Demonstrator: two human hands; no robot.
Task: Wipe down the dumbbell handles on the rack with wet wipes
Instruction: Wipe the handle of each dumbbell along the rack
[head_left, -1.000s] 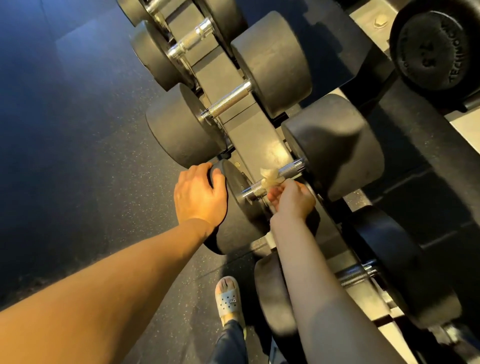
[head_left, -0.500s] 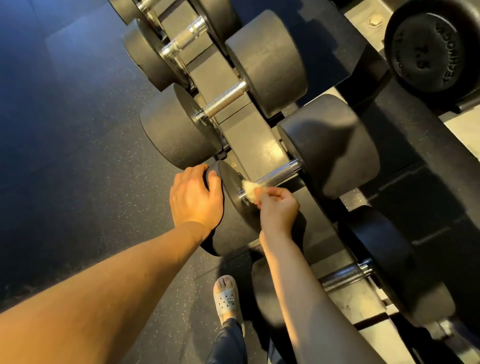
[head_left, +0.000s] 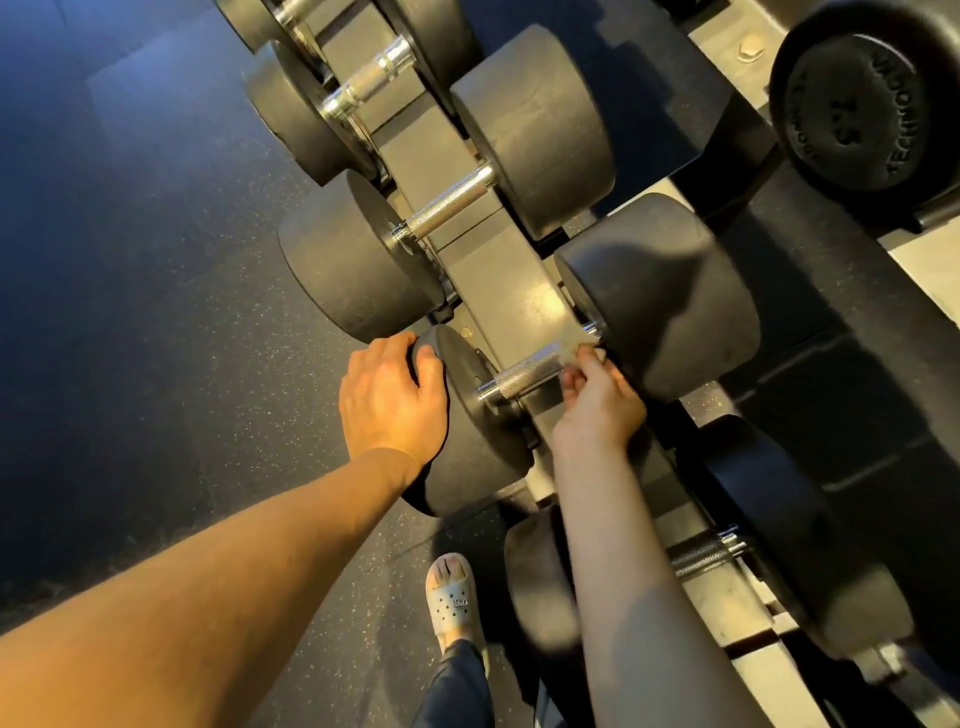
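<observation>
A black dumbbell lies across the rack (head_left: 498, 270), its knurled chrome handle (head_left: 524, 371) running up to the right. My right hand (head_left: 597, 400) pinches a pale wet wipe (head_left: 579, 347) against the handle's far end, next to the big right weight head (head_left: 660, 296). My left hand (head_left: 389, 400) grips the rim of that dumbbell's left weight head (head_left: 478, 447). The wipe is blurred and partly hidden by my fingers.
More dumbbells line the rack: one just beyond with a bright handle (head_left: 449, 202), another farther up (head_left: 366, 85), and one nearer me (head_left: 701, 556). A round weight (head_left: 857, 109) sits top right. Dark speckled floor (head_left: 156, 312) lies to the left; my sandalled foot (head_left: 452, 597) stands below.
My right hand slid the wipe along the handle, first to its left end, now to its right end by the big weight head. My left hand stayed on the left head.
</observation>
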